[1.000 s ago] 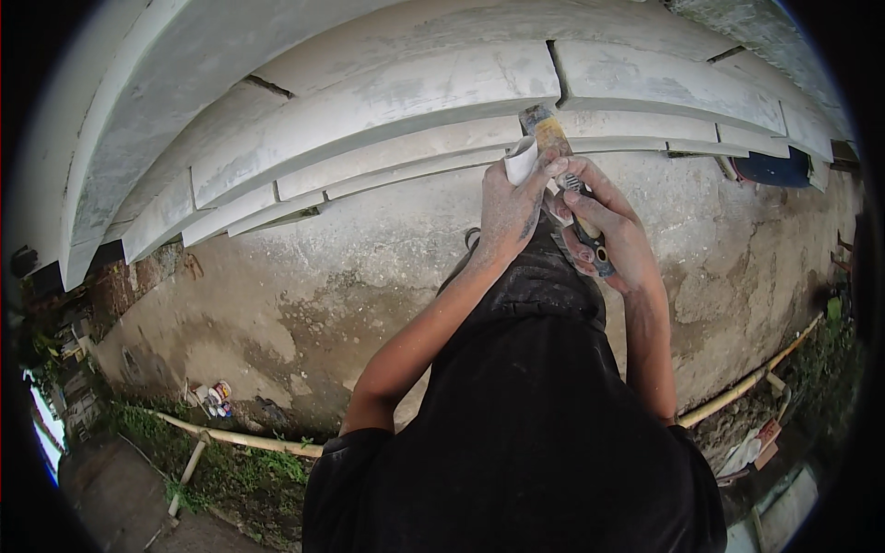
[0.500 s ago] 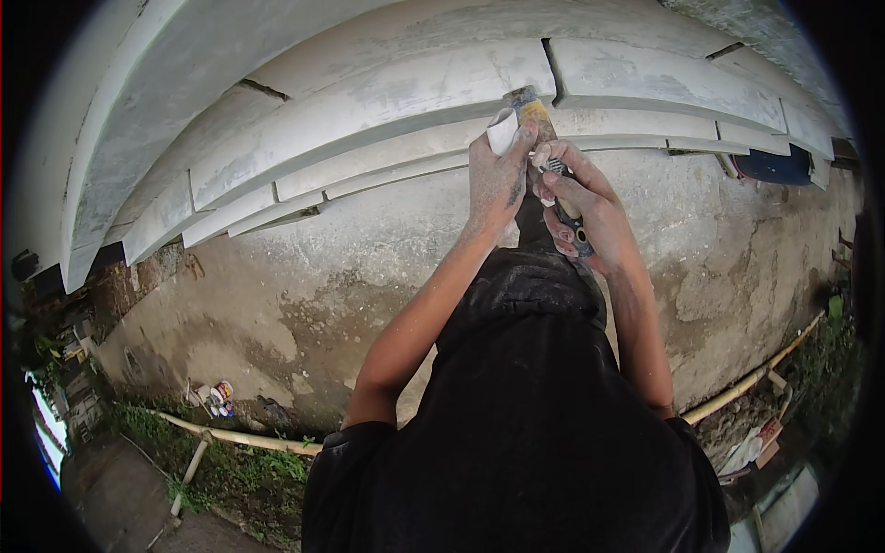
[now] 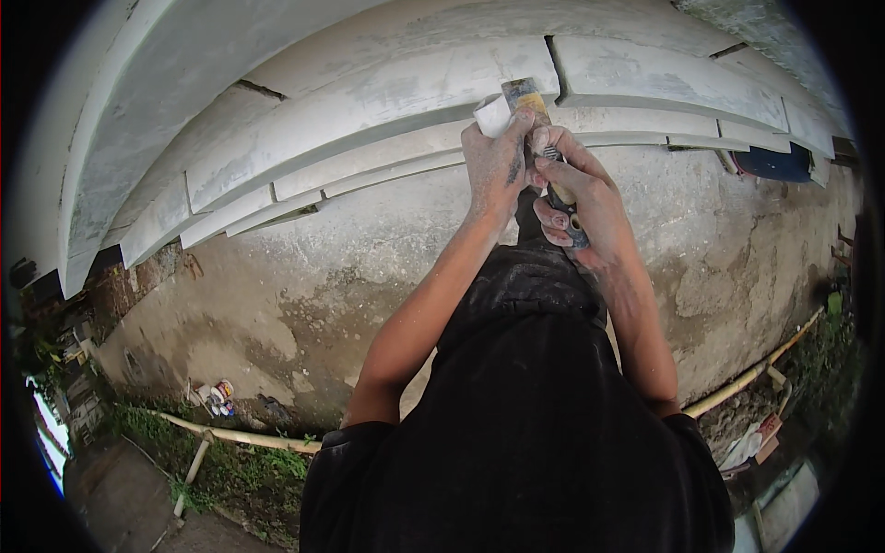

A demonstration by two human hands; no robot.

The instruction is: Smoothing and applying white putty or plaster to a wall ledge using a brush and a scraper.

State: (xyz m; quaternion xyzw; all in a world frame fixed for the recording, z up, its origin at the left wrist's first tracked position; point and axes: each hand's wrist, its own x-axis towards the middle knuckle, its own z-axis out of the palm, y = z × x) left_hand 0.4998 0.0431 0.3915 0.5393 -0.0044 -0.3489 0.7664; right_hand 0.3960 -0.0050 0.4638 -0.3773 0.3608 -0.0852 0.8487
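Observation:
Both dusty hands are together at upper center, above my black-clad body. My left hand [image 3: 496, 166] is closed around a rolled white piece [image 3: 493, 114], apparently paper, with its thumb pressing against a long tool [image 3: 524, 95]. This tool has a flat, dusty grey-and-yellow upper part and a dark lower body with a hole near the bottom. My right hand [image 3: 583, 194] is closed on the tool's lower body, fingers wrapped round it. The middle of the tool is partly hidden by fingers. Its top overlaps a pale concrete beam [image 3: 415, 92] in the view; whether they touch I cannot tell.
More pale slabs [image 3: 673, 78] line the top. A stained concrete surface [image 3: 277, 304] spans the middle, bordered by bamboo poles [image 3: 235, 436] and weeds [image 3: 249, 479]. Small litter [image 3: 221, 394] lies at lower left, scraps [image 3: 751, 442] at lower right. A dark blue object [image 3: 774, 164] sits at upper right.
Both hands, with the tool and white roll, have moved upward and left from lower down over the past second. Both keep their hold; the rest stays nearly the same.

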